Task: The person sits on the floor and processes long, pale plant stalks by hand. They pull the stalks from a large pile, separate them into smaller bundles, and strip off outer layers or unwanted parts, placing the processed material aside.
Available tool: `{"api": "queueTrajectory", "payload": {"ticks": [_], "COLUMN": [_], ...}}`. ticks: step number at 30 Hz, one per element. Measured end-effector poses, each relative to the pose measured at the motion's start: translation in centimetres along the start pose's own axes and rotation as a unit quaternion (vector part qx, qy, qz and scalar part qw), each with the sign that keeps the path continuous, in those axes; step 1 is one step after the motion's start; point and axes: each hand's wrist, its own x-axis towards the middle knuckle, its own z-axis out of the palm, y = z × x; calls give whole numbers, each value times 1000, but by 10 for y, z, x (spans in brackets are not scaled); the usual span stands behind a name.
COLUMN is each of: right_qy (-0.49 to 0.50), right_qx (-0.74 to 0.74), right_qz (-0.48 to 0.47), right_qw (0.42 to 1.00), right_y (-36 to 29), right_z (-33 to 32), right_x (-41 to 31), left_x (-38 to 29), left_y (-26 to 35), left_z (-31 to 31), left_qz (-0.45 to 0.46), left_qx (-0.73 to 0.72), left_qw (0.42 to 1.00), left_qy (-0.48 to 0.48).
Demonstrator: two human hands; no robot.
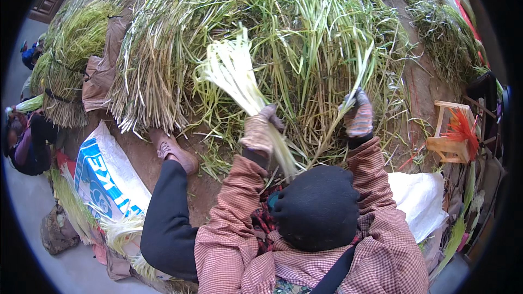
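Note:
My left hand [259,130], in a striped knit glove, is closed around a bundle of pale stripped plant stalks [235,73]. Their whitish ends fan out above the fist and a shorter part hangs below it. To its right, my right hand [358,114], also gloved, grips a single long green stalk [333,130] that slants from near my cap up past the fingers. Both hands are over a large heap of long green stalks [302,49], whose dry brownish lower ends point towards me. The right fingertips are partly hidden.
Beside my shoe [173,151] lies a white and blue woven sack [112,175] bearing writing. Pale stripped stalks [122,228] rest by its lower end. A wooden stool [447,147] with red strips [461,132] stands right, near a white sheet [421,200]. Another person [32,143] sits far left.

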Motion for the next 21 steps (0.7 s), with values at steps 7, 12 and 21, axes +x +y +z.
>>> {"api": "queueTrajectory", "payload": {"ticks": [7,12,21], "right_qy": [-139,-189,-220], "right_qx": [-197,-222,-269], "right_qz": [-64,-39,16], "right_qw": [968,956,937], "right_y": [-25,-16,18], "right_z": [-14,21,56], "right_x": [-6,-19,-38], "left_x": [26,10,-15], "left_y": [23,30,6], "left_z": [-30,-25,10], "left_qz": [104,55,3], "left_qx": [366,250,147], "left_qw": [925,965,975], "left_qy": [13,-54,-167]}}
